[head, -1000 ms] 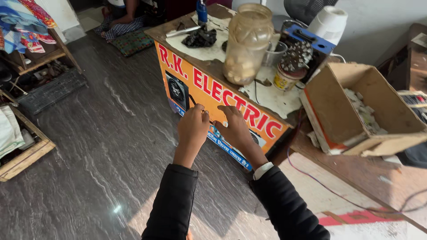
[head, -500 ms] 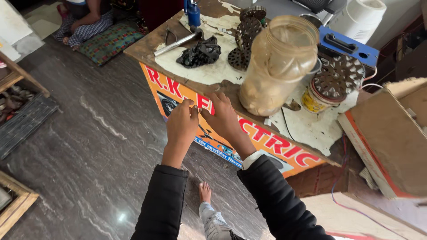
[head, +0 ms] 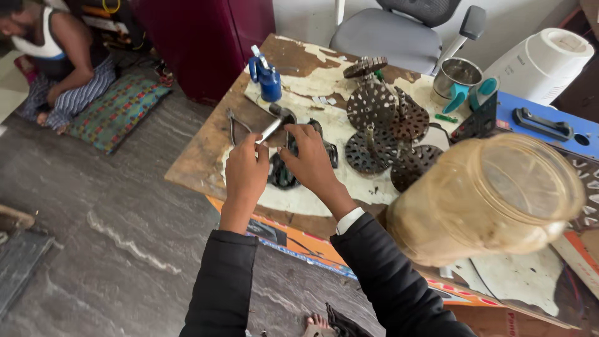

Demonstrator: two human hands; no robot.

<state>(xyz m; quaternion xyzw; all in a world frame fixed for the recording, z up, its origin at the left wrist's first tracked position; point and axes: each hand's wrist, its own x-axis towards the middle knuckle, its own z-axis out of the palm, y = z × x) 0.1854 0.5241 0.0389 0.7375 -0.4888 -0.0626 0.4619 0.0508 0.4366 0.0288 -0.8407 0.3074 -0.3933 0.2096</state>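
Note:
My left hand (head: 246, 167) pinches the near end of a silver metal tool (head: 272, 129) that lies on the worn wooden table (head: 206, 156). Just to its right, my right hand (head: 311, 161) hovers with its fingers spread, fingertips close to the tool's shaft. Under both hands lies a dark metal part (head: 282, 175), partly hidden. Both arms are in black sleeves.
Pliers (head: 236, 128) and a blue oil can (head: 269, 78) lie beyond my hands. Several perforated metal discs (head: 373, 105) sit to the right, with a steel cup (head: 456, 77), a white appliance (head: 540, 59) and a big plastic jar (head: 493, 200). A person (head: 56, 59) sits on the floor at the left.
My hands have moved from the table's front edge up onto the tabletop, and the left one has taken hold of the silver tool. The view has shifted forward over the table.

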